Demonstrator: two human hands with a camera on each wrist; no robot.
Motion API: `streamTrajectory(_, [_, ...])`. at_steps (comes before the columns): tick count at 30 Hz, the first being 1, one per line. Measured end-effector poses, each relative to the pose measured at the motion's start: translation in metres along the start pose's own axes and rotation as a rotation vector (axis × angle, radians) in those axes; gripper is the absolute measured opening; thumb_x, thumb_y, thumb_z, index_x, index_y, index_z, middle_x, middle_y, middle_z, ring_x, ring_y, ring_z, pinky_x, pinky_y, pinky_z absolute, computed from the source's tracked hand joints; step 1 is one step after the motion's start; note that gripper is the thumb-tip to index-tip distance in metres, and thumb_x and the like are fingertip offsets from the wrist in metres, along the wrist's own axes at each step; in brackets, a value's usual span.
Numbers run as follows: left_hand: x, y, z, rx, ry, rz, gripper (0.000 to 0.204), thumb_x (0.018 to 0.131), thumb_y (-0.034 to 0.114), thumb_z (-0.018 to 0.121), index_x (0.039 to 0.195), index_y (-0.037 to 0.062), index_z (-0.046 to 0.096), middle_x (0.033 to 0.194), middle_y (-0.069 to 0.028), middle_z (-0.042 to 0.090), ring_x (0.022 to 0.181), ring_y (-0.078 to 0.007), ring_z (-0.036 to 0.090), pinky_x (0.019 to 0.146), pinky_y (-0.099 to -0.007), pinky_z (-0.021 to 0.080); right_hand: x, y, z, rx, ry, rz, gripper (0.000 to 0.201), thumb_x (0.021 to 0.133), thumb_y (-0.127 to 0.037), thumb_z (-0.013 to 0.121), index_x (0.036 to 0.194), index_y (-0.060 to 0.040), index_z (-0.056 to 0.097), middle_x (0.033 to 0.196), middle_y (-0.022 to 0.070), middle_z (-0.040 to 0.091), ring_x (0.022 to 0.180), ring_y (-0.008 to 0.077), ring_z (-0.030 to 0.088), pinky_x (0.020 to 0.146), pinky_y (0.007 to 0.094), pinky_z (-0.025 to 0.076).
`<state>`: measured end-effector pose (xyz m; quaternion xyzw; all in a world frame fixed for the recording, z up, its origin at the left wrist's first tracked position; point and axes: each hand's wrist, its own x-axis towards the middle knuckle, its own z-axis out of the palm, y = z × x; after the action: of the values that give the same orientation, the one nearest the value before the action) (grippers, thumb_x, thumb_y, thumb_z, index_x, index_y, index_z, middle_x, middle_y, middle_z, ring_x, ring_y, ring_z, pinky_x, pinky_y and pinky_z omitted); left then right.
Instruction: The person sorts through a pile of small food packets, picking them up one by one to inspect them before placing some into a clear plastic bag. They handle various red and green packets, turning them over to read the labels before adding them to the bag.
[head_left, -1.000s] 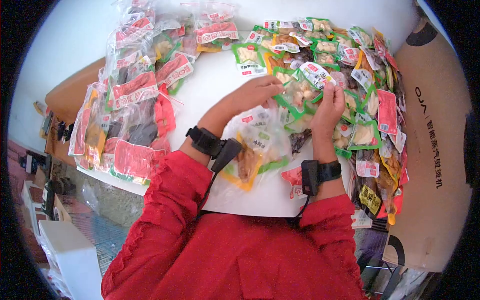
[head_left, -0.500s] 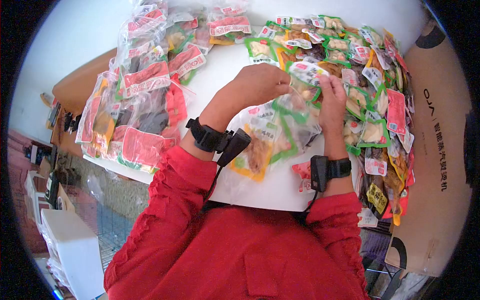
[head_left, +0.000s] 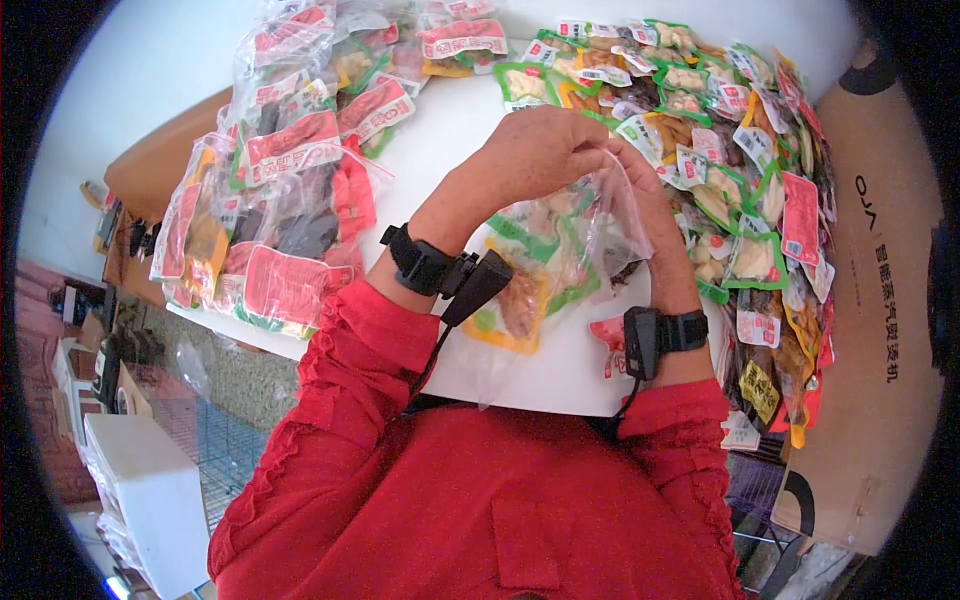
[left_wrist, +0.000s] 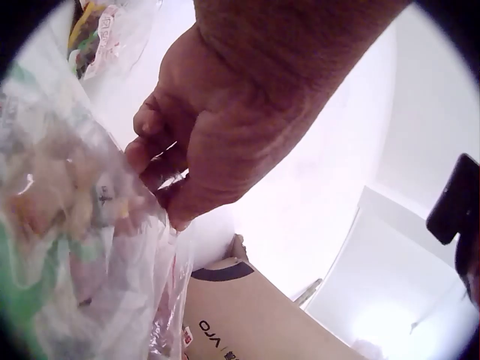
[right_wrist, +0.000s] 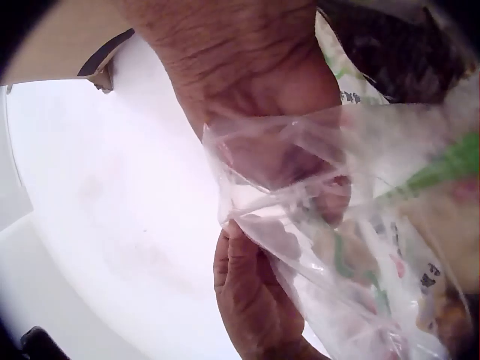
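Note:
A clear zip bag (head_left: 622, 222) stands partly raised at the middle of the table, with a yellow-edged packet (head_left: 520, 308) and green-edged packets showing through it. My left hand (head_left: 535, 155) pinches the bag's upper edge; its fingertips also meet the plastic in the left wrist view (left_wrist: 225, 127). My right hand (head_left: 655, 215) is at the bag's mouth, partly hidden behind the left one. In the right wrist view, clear film (right_wrist: 360, 285) covers the fingers of the right hand (right_wrist: 262, 97), and whether they hold anything is unclear.
Filled clear bags with red labels (head_left: 295, 145) lie along the left of the white table (head_left: 440, 125). Many small packets (head_left: 755, 260) are heaped at the right, beside a tall cardboard box (head_left: 860, 300). A red packet (head_left: 608, 340) lies near the front edge.
The green-edged packet with a white label, held up earlier between both hands, is no longer visible there. My left hand has moved right, close against the right one, lifting the bag's edge.

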<state>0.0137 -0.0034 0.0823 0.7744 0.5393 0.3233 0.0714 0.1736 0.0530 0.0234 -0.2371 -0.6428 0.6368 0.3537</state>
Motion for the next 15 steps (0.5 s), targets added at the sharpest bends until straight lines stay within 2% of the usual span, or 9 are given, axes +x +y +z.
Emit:
streamTrajectory(4, [0.003,-0.005,-0.003,-0.061,-0.002,0.012,0.019,0.077,0.023,0.059,0.077,0.0046,0.055,0.062,-0.0086,0.053,0.057,-0.0210,0.052,0.053,-0.0311,0.041,-0.004,-0.003,-0.002,0.061,-0.012,0.099,0.030,0.082,-0.022,0.055,0.107,-0.0062,0.050,0.088,0.0031,0.057,0.075,0.0107,0.056,0.058,0.0239,0.049])
streamTrajectory(6, [0.003,-0.007,-0.003,-0.119,-0.025,-0.006,0.018,0.077,0.021,0.059,0.077,0.0039,0.055,0.062,-0.0082,0.052,0.055,-0.0189,0.050,0.053,-0.0296,0.041,-0.010,-0.007,0.001,-0.123,-0.245,0.074,0.025,0.081,-0.022,0.057,0.099,-0.0054,0.056,0.087,0.0045,0.058,0.077,0.0127,0.056,0.064,0.0263,0.048])
streamTrajectory(7, [0.003,-0.008,-0.002,-0.181,-0.015,0.005,0.018,0.077,0.021,0.059,0.078,0.0028,0.054,0.062,-0.0071,0.052,0.055,-0.0172,0.049,0.053,-0.0286,0.041,-0.011,-0.013,0.000,-0.121,-0.244,0.076,0.025,0.081,-0.022,0.057,0.099,-0.0054,0.056,0.087,0.0045,0.058,0.077,0.0127,0.056,0.064,0.0263,0.048])
streamTrajectory(9, [0.001,-0.005,-0.001,-0.245,-0.007,0.015,0.019,0.077,0.020,0.059,0.078,0.0016,0.054,0.062,-0.0061,0.051,0.055,-0.0156,0.047,0.053,-0.0275,0.040,-0.014,-0.026,-0.003,-0.463,-0.535,0.221,0.021,0.080,-0.022,0.057,0.090,-0.0045,0.060,0.085,0.0054,0.060,0.079,0.0135,0.056,0.068,0.0272,0.046])
streamTrajectory(10, [0.000,-0.003,-0.002,-0.228,-0.071,-0.034,0.020,0.078,0.021,0.058,0.079,0.0012,0.054,0.064,-0.0058,0.052,0.058,-0.0152,0.048,0.055,-0.0277,0.041,-0.014,-0.023,-0.006,-0.462,-0.534,0.222,0.021,0.080,-0.022,0.057,0.090,-0.0045,0.060,0.085,0.0054,0.060,0.079,0.0135,0.056,0.068,0.0272,0.046])
streamTrajectory(12, [0.001,-0.002,-0.001,-0.215,-0.135,-0.072,0.021,0.079,0.022,0.058,0.079,0.0009,0.055,0.067,-0.0055,0.053,0.061,-0.0149,0.049,0.057,-0.0278,0.041,-0.011,-0.022,-0.012,-0.605,-0.509,-0.030,0.019,0.081,-0.020,0.055,0.088,-0.0030,0.061,0.078,0.0045,0.060,0.072,0.0113,0.055,0.062,0.0247,0.045])
streamTrajectory(13, [0.000,-0.007,0.002,-0.177,-0.121,-0.007,0.022,0.080,0.023,0.057,0.080,0.0005,0.055,0.068,-0.0058,0.054,0.064,-0.0144,0.050,0.059,-0.0278,0.042,-0.010,-0.025,-0.015,-0.615,-0.497,-0.026,0.019,0.081,-0.020,0.055,0.088,-0.0030,0.061,0.078,0.0045,0.060,0.072,0.0113,0.055,0.062,0.0247,0.045])
streamTrajectory(14, [0.000,-0.010,0.004,-0.141,-0.106,0.059,0.024,0.081,0.024,0.056,0.082,0.0002,0.056,0.070,-0.0060,0.054,0.068,-0.0138,0.051,0.062,-0.0278,0.042,-0.009,-0.028,-0.016,-0.555,-0.185,-0.057,0.017,0.082,-0.018,0.053,0.088,-0.0029,0.060,0.074,0.0038,0.059,0.066,0.0098,0.054,0.059,0.0237,0.045])
streamTrajectory(15, [0.000,-0.009,0.002,-0.303,-0.164,0.066,0.025,0.082,0.026,0.054,0.085,0.0013,0.057,0.075,-0.0079,0.056,0.073,-0.0141,0.052,0.065,-0.0285,0.042,-0.009,-0.032,-0.019,-0.488,0.125,-0.091,0.016,0.083,-0.015,0.052,0.088,-0.0028,0.060,0.070,0.0030,0.059,0.061,0.0083,0.054,0.055,0.0228,0.044])
